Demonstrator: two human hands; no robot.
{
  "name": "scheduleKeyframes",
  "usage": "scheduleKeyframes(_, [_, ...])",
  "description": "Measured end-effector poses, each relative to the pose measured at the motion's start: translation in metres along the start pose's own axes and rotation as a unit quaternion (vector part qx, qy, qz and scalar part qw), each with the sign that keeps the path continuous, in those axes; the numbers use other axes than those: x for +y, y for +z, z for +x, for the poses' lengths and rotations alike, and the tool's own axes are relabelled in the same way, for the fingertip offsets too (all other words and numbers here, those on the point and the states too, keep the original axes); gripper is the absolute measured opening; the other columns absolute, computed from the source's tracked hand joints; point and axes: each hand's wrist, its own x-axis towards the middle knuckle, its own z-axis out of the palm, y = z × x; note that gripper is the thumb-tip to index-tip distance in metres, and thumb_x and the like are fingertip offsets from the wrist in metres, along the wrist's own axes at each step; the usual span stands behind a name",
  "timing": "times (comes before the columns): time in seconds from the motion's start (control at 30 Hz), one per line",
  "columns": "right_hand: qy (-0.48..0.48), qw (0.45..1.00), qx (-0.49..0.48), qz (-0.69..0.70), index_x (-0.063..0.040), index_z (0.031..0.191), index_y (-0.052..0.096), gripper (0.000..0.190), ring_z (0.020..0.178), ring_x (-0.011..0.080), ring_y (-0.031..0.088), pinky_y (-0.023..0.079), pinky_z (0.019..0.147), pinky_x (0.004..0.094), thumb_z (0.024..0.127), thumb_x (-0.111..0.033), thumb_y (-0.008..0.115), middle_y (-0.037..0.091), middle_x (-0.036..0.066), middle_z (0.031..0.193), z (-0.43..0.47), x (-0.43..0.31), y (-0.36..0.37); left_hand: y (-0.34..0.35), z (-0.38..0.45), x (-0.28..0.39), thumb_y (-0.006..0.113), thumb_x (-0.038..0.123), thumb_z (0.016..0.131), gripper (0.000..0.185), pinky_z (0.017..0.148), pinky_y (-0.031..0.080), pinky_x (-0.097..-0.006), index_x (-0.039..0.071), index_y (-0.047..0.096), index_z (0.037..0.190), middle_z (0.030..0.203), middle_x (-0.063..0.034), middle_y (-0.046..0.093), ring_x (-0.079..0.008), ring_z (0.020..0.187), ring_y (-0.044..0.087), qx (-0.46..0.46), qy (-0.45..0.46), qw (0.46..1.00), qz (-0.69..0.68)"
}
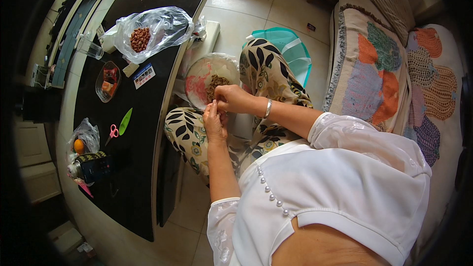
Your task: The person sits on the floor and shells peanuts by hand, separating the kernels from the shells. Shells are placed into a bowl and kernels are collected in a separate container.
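My left hand (215, 122) and my right hand (236, 98) meet fingertip to fingertip between my knees. The fingers of both are pinched together; anything held there is too small or hidden to make out. Just beyond them stands a round bin (196, 77) lined with a clear plastic bag, with pink and white showing inside. A heap of brown bits, which look like shells (218, 81), lies in it, partly covered by my right hand. On the black table (136, 170) to the left, an open clear plastic bag (166, 26) holds a pile of reddish-brown nuts (140, 39).
Also on the table are a glass tumbler (89, 48), a glass dish (105, 96) of wrapped snacks, a printed card (144, 75), pink scissors (113, 132), a green-sheathed knife (126, 121), a bagged orange fruit (78, 146) and a phone (97, 169). A teal bag (295, 48) lies beyond my knee; a sofa (373, 66) stands right.
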Motion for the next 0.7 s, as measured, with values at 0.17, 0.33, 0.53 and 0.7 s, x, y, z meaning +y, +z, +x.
scheduleKeyframes(0.17, [0.144, 0.979, 0.033, 0.139, 0.0, 0.081, 0.058, 0.016, 0.065, 0.0212, 0.062, 0.049, 0.06, 0.0322, 0.079, -0.015, 0.056, 0.063, 0.012, 0.072, 0.004, 0.013, -0.011, 0.006, 0.009, 0.006, 0.053, 0.023, 0.093, 0.019, 0.037, 0.024, -0.0178, 0.007, 0.055, 0.102, 0.061, 0.0038, 0.044, -0.0039, 0.044, 0.033, 0.028, 0.008, 0.999, 0.034])
scheduleKeyframes(0.33, [0.269, 0.816, -0.043, 0.511, -0.005, 0.081, 0.054, 0.009, 0.056, 0.0074, 0.044, 0.032, 0.048, 0.0197, 0.082, -0.012, 0.05, 0.052, 0.002, 0.069, 0.0, 0.023, -0.023, 0.016, 0.016, 0.02, 0.048, 0.029, 0.096, 0.041, 0.038, 0.024, -0.0184, 0.004, 0.044, 0.127, 0.063, 0.0017, 0.048, -0.0042, 0.045, 0.033, 0.017, 0.028, 0.999, 0.033])
scheduleKeyframes(0.53, [0.253, 0.832, -0.073, 0.488, -0.002, 0.083, 0.057, 0.013, 0.047, 0.0063, 0.039, 0.03, 0.041, 0.0206, 0.084, -0.015, 0.053, 0.051, 0.001, 0.065, -0.004, 0.015, -0.021, 0.015, 0.012, 0.022, 0.035, 0.044, 0.098, 0.049, 0.041, 0.027, -0.0187, 0.002, 0.05, 0.119, 0.068, -0.0007, 0.05, -0.0063, 0.049, 0.035, -0.006, -0.02, 0.996, -0.092])
scheduleKeyframes(0.7, [0.237, 0.882, -0.114, 0.39, -0.002, 0.089, 0.061, 0.013, 0.062, 0.0058, 0.046, 0.038, 0.053, 0.02, 0.082, -0.013, 0.06, 0.058, 0.0, 0.076, -0.003, 0.004, -0.02, 0.003, 0.014, 0.017, 0.032, 0.046, 0.098, 0.054, 0.042, 0.029, -0.0201, -0.003, 0.052, 0.11, 0.071, -0.0016, 0.051, -0.0075, 0.051, 0.036, -0.016, -0.021, 0.994, -0.109])
